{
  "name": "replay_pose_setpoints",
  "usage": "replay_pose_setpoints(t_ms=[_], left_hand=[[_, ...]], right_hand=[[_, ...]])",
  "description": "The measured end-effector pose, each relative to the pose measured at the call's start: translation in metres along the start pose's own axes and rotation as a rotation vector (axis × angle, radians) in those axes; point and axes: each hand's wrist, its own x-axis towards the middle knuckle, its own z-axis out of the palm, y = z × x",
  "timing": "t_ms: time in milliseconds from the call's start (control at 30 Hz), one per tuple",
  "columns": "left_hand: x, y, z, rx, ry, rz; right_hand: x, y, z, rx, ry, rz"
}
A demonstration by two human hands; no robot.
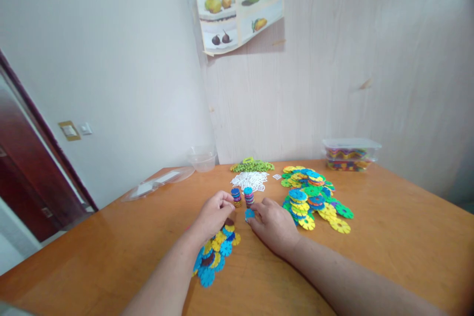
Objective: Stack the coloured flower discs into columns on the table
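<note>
Head view: two short stacks of discs stand finished so far, the left stack (237,198) and the right stack (249,198); the left pile (225,248) and right pile (299,208) lie loose, unstacked. The left hand (228,204) curls beside the left stack, its grip unclear; the right hand (252,214) appears to pinch a light-blue disc (249,214). Both piles sit well inside the counter's (400,227) side edges, leaving room for moving.

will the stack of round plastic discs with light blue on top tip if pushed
Probably: the light-blue-topped disc stack looks taller than wide. Made of piled layers, it may scatter; their thin, plastic look suggests light, fairly stiff pieces.
</note>
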Motion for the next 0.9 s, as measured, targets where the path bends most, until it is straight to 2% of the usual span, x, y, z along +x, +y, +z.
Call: replay_pose_setpoints(t_ms=[100,167,400,600,733,900], left_hand=[[0.003,-0.004,-0.009,0.196,0.085,0.027],[0.003,-0.007,-0.012,0.281,0.100,0.017],[-0.003,-0.003,-0.014,0.417,0.065,-0.052],[-0.007,0.005,-0.017,0.619,0.018,0.003],[-0.004,0.001,-0.016,0.720,0.023,0.030],[-0.002,-0.005,-0.016,0.739,0.012,0.040]], right_hand=[[0.002,0.002,0.003,-0.024,-0.030,0.019],[0.003,0.002,0.004,-0.036,-0.048,0.026],[0.002,0.004,0.004,-0.030,-0.067,0.023],[0.002,0.003,0.003,-0.012,-0.069,0.043],[0.002,0.002,0.002,-0.016,-0.073,0.051],[0.002,0.003,0.003,-0.003,-0.057,0.047]])
